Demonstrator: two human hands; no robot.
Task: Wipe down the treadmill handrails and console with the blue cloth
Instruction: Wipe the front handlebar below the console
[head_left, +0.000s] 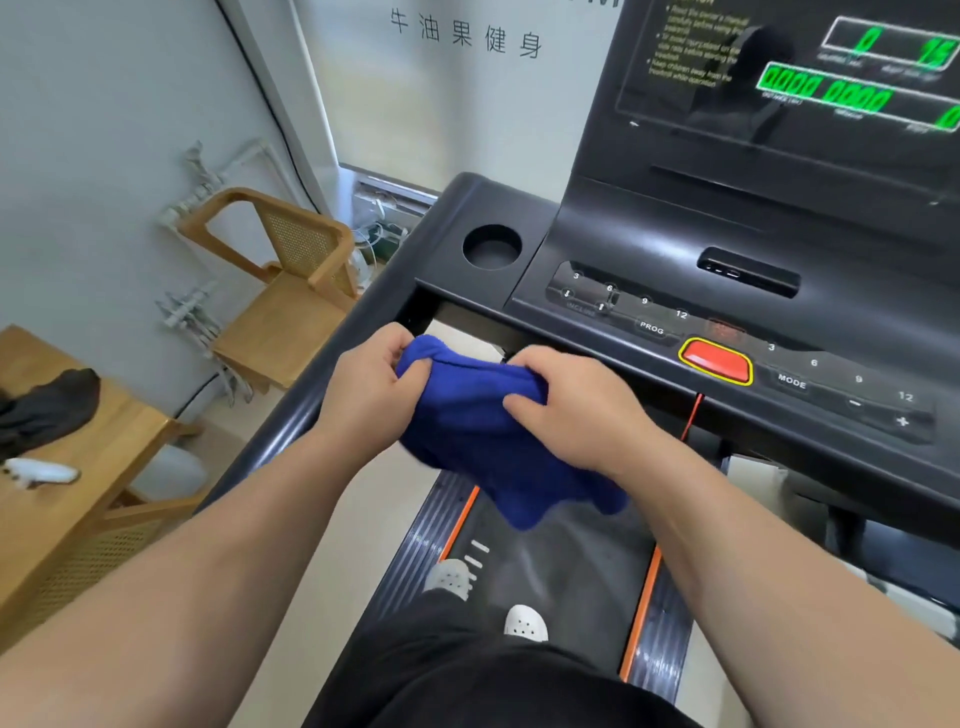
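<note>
**A:** How far is the wiping, in your opinion?

**B:** I think it is not really going on at this moment. I begin from the left. The left handrail (280, 415), which runs down from the left corner of the console (727, 234), has no cloth on it. Just below the front edge of the console, the left hand (363, 384) holds one end of the blue cloth (483, 447), and its fingers (389, 340) are curled around the fabric.

**A:** And the other hand?

**B:** The right hand (576, 410) is beside it, also under the console edge, and its fingers (524, 405) pinch the other end. The cloth hangs bunched between both hands, above the belt (561, 561), and it touches neither the handrail nor the console.

**A:** So what is left to do?

**B:** I cannot tell if any surface is already wiped, because no wet mark shows. It looks like folding or preparing the cloth. I judge that the handrails and the console both remain.
</note>
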